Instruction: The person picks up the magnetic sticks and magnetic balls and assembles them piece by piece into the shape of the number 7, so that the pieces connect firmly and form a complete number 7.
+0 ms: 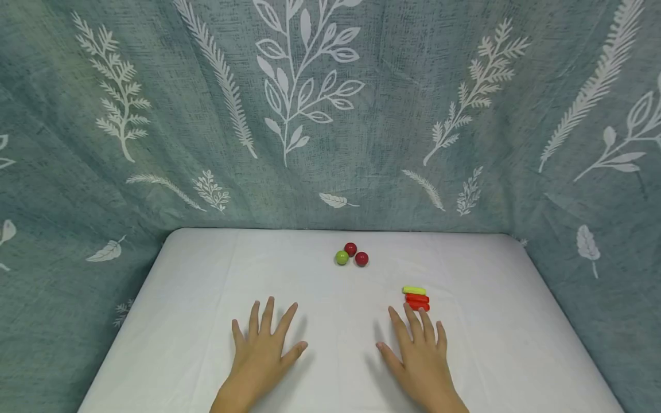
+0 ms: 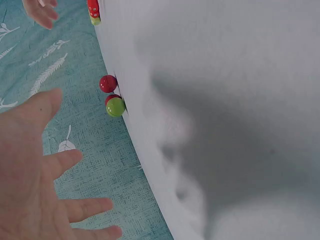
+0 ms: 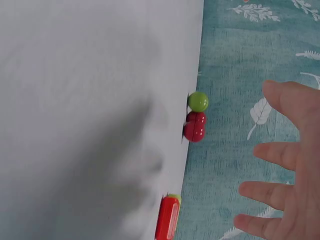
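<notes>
My left hand (image 1: pixel 260 355) hovers palm down over the white table with its fingers spread, and it holds nothing. On the right, my right hand (image 1: pixel 422 361) is likewise spread and holds nothing. Just beyond its fingertips lie two red stick-like pieces (image 1: pixel 417 298) and one yellow-green piece (image 1: pixel 414 290), side by side; the fingers partly cover the nearest red one in the head view. Farther back, a green ball (image 1: pixel 342 257) and two dark red balls (image 1: pixel 361 259) sit in a tight cluster. In the right wrist view, the green ball (image 3: pixel 198 101) stands beside the red balls (image 3: pixel 194 131).
A white cloth covers the table (image 1: pixel 206 275), which has rounded far corners. Behind it and along both sides hangs a blue-green curtain (image 1: pixel 392 115) with white leaf prints. Both hands cast soft shadows on the cloth.
</notes>
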